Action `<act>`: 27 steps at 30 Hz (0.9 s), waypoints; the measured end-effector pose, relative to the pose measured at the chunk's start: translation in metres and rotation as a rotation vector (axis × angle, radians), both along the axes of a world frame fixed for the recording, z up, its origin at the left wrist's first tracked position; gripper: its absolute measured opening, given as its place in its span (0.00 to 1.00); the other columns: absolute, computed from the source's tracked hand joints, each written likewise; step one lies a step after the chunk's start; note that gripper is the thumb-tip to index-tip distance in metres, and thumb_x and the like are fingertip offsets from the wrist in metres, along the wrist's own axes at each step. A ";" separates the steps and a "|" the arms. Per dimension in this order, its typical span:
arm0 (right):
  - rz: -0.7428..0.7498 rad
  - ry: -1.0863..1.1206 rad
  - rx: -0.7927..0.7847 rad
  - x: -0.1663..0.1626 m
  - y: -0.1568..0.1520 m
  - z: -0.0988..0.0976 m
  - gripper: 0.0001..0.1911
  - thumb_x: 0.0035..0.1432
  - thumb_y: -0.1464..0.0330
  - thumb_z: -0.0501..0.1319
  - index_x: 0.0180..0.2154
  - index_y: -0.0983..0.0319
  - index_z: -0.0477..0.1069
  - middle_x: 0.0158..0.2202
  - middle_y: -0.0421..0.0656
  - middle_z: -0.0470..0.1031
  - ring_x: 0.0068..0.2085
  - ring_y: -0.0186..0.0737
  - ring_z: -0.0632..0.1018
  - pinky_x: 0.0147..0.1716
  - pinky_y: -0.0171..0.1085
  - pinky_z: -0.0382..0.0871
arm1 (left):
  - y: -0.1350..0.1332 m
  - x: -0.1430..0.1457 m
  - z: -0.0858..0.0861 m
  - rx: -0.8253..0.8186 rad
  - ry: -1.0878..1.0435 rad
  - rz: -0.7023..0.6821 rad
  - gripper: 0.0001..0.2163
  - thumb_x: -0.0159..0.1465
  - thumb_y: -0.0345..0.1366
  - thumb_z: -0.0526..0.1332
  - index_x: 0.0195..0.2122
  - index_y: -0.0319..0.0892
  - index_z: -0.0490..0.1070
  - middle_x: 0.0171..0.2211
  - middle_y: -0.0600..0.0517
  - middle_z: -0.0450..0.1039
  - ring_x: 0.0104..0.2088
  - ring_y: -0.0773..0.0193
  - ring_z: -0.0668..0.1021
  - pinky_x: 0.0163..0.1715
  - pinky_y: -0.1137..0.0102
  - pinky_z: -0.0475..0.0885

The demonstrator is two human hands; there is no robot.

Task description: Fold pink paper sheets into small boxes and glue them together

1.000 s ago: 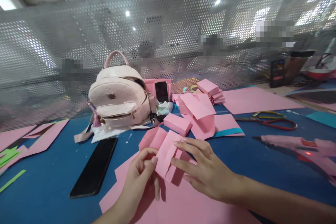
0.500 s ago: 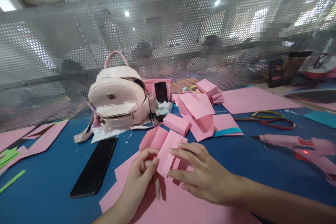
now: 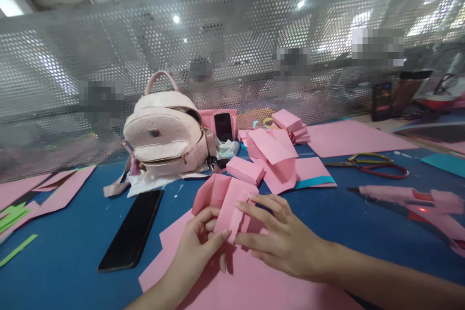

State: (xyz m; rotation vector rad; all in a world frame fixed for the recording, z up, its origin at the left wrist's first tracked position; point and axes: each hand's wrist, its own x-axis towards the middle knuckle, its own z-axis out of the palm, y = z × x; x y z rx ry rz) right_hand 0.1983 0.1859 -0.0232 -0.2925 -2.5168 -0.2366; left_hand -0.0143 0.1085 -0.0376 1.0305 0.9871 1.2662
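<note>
A folded pink paper piece (image 3: 223, 201) with several creases is held just above a large pink sheet (image 3: 247, 281) on the blue table (image 3: 72, 252). My left hand (image 3: 199, 247) pinches its lower left edge between thumb and fingers. My right hand (image 3: 279, 240) lies over its right side, fingers bent and pressing the folds. Both hands meet at the paper's lower edge.
A black phone (image 3: 132, 230) lies left of my hands. A pale pink backpack (image 3: 165, 131) stands behind, with another phone (image 3: 223, 127) beside it. Folded pink boxes (image 3: 245, 170) and sheets (image 3: 348, 138) lie beyond. Scissors (image 3: 378, 167) and a pink glue gun (image 3: 410, 198) lie at right.
My hands have drawn closer together and the paper's folds are squeezed tighter. My left thumb and fingers have shifted right along the lower edge.
</note>
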 end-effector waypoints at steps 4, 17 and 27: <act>-0.033 0.032 0.027 0.000 0.001 0.001 0.18 0.62 0.67 0.61 0.53 0.46 0.72 0.64 0.40 0.63 0.62 0.49 0.59 0.59 0.48 0.53 | 0.001 -0.001 0.001 -0.019 0.041 -0.006 0.16 0.60 0.44 0.69 0.41 0.38 0.71 0.24 0.52 0.78 0.12 0.68 0.75 0.14 0.75 0.73; -0.093 0.029 -0.074 0.002 0.007 -0.003 0.15 0.64 0.69 0.58 0.51 0.52 0.73 0.66 0.47 0.58 0.65 0.55 0.58 0.57 0.54 0.58 | 0.002 -0.003 -0.002 -0.029 0.093 0.011 0.14 0.60 0.41 0.70 0.41 0.39 0.72 0.15 0.59 0.70 0.10 0.67 0.74 0.13 0.76 0.71; -0.170 0.033 -0.164 0.004 0.012 -0.002 0.19 0.66 0.69 0.55 0.57 0.53 0.69 0.68 0.48 0.55 0.66 0.56 0.57 0.58 0.59 0.62 | 0.000 -0.002 0.001 -0.026 0.131 0.023 0.13 0.59 0.40 0.70 0.39 0.39 0.72 0.17 0.57 0.73 0.10 0.69 0.73 0.12 0.78 0.67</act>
